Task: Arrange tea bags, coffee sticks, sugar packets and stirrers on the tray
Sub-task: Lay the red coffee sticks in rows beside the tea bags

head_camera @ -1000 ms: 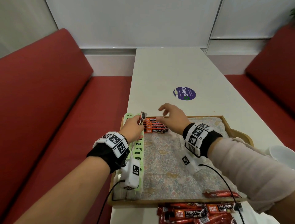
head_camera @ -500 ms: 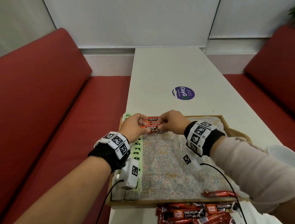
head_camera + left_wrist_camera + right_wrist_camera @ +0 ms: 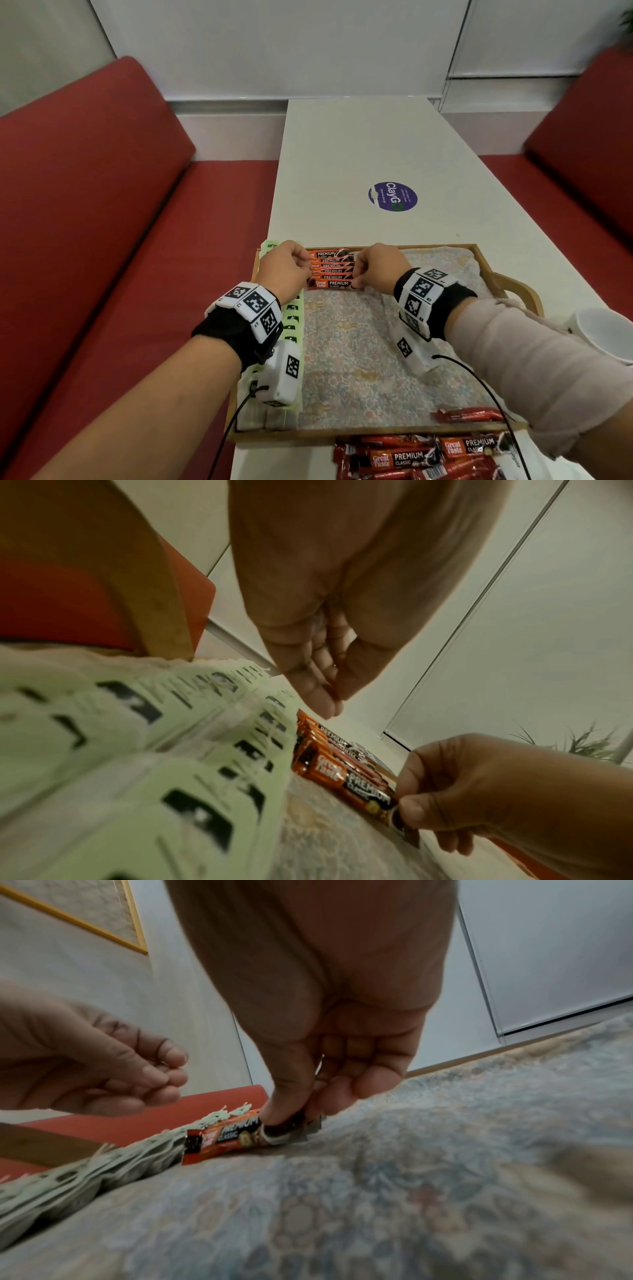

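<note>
Several orange coffee sticks lie side by side at the far left of the wooden tray [image 3: 342, 432], on its floral cloth [image 3: 359, 359]. The nearest coffee stick [image 3: 334, 284] [image 3: 346, 780] [image 3: 226, 1135] lies flat on the cloth. My right hand [image 3: 358, 279] [image 3: 407, 813] [image 3: 291, 1118] pinches its right end between thumb and fingers. My left hand [image 3: 301, 270] [image 3: 330, 696] [image 3: 164, 1074] hovers by the sticks' left ends, fingers loosely curled and holding nothing. Green tea bags [image 3: 293, 318] [image 3: 171, 723] overlap in a column along the tray's left edge.
One loose red stick [image 3: 469, 415] lies at the tray's near right corner. A pile of coffee sticks [image 3: 411, 457] sits on the table in front of the tray. A white cup [image 3: 603, 335] stands right of the tray. Red benches flank the table.
The stick that my left hand held up has come down into the row as its nearest member. My right hand dropped onto its right end, and my left hand let go.
</note>
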